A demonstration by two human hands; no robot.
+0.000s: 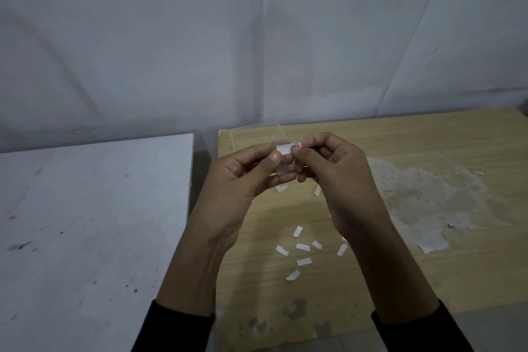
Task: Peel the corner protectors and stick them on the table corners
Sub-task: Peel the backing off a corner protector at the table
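A small clear corner protector (283,164) with a white backing strip on its top is held up above the wooden table (428,266). My left hand (245,177) grips it between thumb and fingers. My right hand (328,163) pinches the white strip at the protector's upper edge with thumb and forefinger. Two more protector pieces (281,188) lie on the wood just below my hands, partly hidden by them.
Several peeled white backing strips (303,247) are scattered on the wooden table near my wrists. A clear plastic packet (254,137) lies at the table's far left corner. A white table (94,223) stands to the left across a narrow gap. A worn pale patch (428,203) marks the wood at right.
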